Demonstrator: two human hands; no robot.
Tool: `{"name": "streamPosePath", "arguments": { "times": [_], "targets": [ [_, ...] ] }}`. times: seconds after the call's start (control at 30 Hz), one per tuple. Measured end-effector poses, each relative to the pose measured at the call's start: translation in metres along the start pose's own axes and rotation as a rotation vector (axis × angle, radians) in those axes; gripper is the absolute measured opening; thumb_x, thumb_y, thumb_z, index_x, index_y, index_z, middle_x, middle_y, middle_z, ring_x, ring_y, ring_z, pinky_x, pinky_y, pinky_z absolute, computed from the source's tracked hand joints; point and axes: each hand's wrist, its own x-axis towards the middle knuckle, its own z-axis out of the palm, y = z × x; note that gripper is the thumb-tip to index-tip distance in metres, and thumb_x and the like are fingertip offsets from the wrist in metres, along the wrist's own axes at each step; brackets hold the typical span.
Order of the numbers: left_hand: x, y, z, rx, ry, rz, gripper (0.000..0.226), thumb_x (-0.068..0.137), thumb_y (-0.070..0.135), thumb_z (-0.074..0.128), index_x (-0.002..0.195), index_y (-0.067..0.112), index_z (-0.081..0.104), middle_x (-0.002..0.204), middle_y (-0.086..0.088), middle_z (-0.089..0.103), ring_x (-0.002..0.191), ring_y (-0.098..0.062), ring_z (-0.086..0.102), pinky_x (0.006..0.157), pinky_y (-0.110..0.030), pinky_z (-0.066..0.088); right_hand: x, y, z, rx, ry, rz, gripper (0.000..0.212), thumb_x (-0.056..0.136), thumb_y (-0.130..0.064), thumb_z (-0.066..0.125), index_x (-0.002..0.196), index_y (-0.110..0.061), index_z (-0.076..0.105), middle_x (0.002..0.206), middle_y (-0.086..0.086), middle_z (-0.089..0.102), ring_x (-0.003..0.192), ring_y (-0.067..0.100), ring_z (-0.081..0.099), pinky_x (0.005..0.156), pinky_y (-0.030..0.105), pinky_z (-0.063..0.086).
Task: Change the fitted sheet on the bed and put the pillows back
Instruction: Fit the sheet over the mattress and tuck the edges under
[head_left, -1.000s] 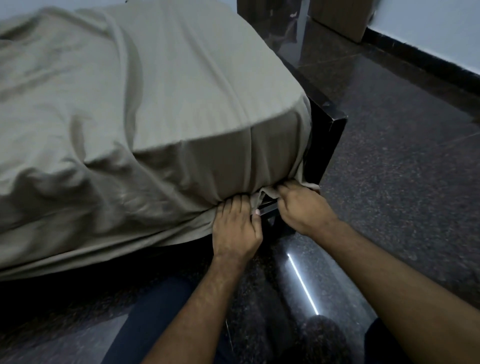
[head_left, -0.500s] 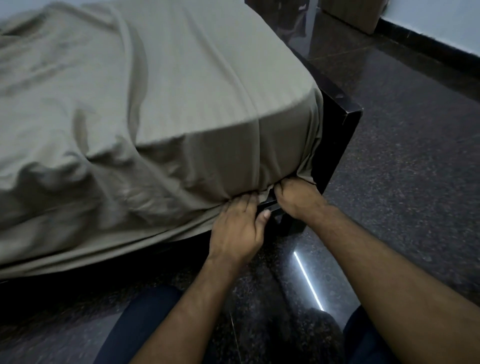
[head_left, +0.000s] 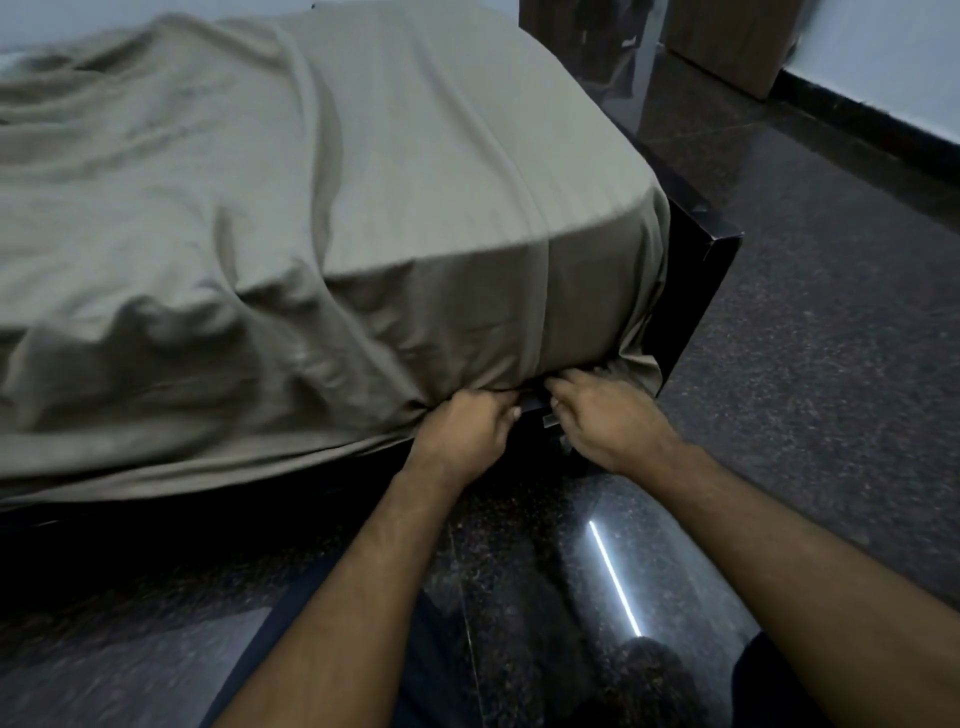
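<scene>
Fitted sheet (head_left: 322, 218) is draped over the bed, smooth at the near corner, bunched and wrinkled further left, hem hanging loose along the near side. My left hand (head_left: 465, 423) has its fingers curled around a gather of hem at the mattress's lower edge. My right hand (head_left: 605, 410) is just beside it at the corner, fingertips pushed into the fabric under the mattress; can't tell if they're pinching cloth or only pressing it, since the tips are hidden. Dark bed frame (head_left: 691, 291) sits right behind the corner, polished floor (head_left: 810, 389) beyond, a wooden cabinet (head_left: 727, 36) far back. Judgement: fabric is light, soft, limp and slides easily, so it'll slip off unless the hem goes well under. Best hold is the hem itself at the corner seam, not the flat panel. Corner looks nearly tucked; left side not yet done. No pillows in view.
</scene>
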Motion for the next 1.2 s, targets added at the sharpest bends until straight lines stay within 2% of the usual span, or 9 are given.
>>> {"name": "streamPosePath", "arguments": {
  "times": [0.13,0.27,0.37,0.5,0.57,0.7,1.0,1.07,1.2],
  "targets": [
    [-0.045,0.01,-0.013,0.039,0.18,0.017,0.041,0.1,0.042,0.037,0.109,0.019,0.069,0.104,-0.003,0.073,0.102,-0.026,0.063,0.083,-0.038,0.051,0.017,0.008,0.001,-0.091,-0.117,0.042,0.044,0.102,-0.042,0.022,0.118,-0.022,0.058,0.126,0.007,0.062,0.122,0.026,0.054,0.104,0.039,0.035],
    [-0.048,-0.004,-0.013,0.015,0.102,-0.035,0.062,0.101,0.048,0.028,0.144,0.011,0.054,0.14,-0.009,0.061,0.13,-0.025,0.056,0.107,-0.036,0.043,0.032,0.01,-0.016,-0.006,-0.275,0.084,0.044,0.108,-0.042,0.026,0.125,-0.022,0.061,0.141,0.012,0.058,0.131,0.031,0.052,0.108,0.039,0.039],
    [-0.046,-0.008,-0.014,0.034,0.171,-0.087,0.056,0.102,0.045,0.028,0.138,0.018,0.061,0.13,-0.005,0.069,0.117,-0.027,0.064,0.096,-0.036,0.049,0.031,-0.007,-0.022,-0.078,-0.305,0.134,0.044,0.107,-0.049,0.03,0.129,-0.025,0.06,0.137,0.01,0.061,0.127,0.033,0.056,0.102,0.04,0.043],
    [-0.048,-0.009,-0.018,-0.028,0.174,-0.222,0.037,0.103,0.04,0.041,0.126,0.025,0.067,0.111,-0.009,0.074,0.104,-0.034,0.067,0.081,-0.04,0.054,0.019,-0.038,-0.037,-0.177,-0.06,0.127,0.029,0.104,-0.04,0.049,0.106,-0.018,0.068,0.105,0.012,0.07,0.099,0.036,0.068,0.075,0.038,0.051],
    [-0.05,-0.017,-0.025,-0.095,0.176,-0.335,0.03,0.103,0.035,0.049,0.123,0.026,0.07,0.107,-0.011,0.074,0.102,-0.036,0.067,0.08,-0.042,0.055,0.014,-0.054,-0.036,-0.028,0.148,0.009,0.022,0.102,-0.033,0.052,0.099,-0.018,0.068,0.096,0.01,0.069,0.091,0.035,0.067,0.069,0.038,0.05],
    [-0.076,-0.047,-0.034,-0.026,0.204,-0.479,0.027,0.1,0.039,0.052,0.113,0.027,0.073,0.1,-0.012,0.075,0.098,-0.037,0.068,0.076,-0.04,0.054,0.015,-0.079,-0.01,0.142,0.014,-0.182,0.028,0.103,-0.029,0.048,0.122,-0.015,0.063,0.113,0.007,0.067,0.106,0.03,0.063,0.083,0.042,0.052],
    [-0.109,-0.098,-0.053,-0.147,0.393,-0.541,0.031,0.095,0.047,0.06,0.096,0.019,0.073,0.081,-0.012,0.073,0.086,-0.036,0.07,0.065,-0.042,0.055,0.049,-0.1,0.015,0.111,0.191,-0.071,0.03,0.1,-0.031,0.055,0.079,-0.013,0.065,0.08,0.012,0.068,0.075,0.039,0.066,0.057,0.041,0.05],
    [-0.107,-0.091,-0.046,-0.15,0.353,-0.486,0.032,0.095,0.049,0.059,0.1,0.021,0.073,0.084,-0.008,0.074,0.088,-0.033,0.07,0.068,-0.043,0.055,0.045,-0.103,0.024,0.104,0.154,-0.089,0.029,0.099,-0.034,0.053,0.084,-0.014,0.068,0.081,0.014,0.07,0.075,0.039,0.067,0.06,0.041,0.051],
    [-0.096,-0.072,-0.033,-0.028,0.248,-0.326,0.033,0.099,0.049,0.05,0.115,0.028,0.071,0.1,-0.003,0.073,0.099,-0.027,0.066,0.077,-0.038,0.053,0.036,-0.115,0.046,0.034,0.102,-0.152,0.047,0.098,-0.04,0.033,0.108,-0.01,0.067,0.1,0.014,0.069,0.095,0.035,0.062,0.088,0.042,0.048]
  ]
}}
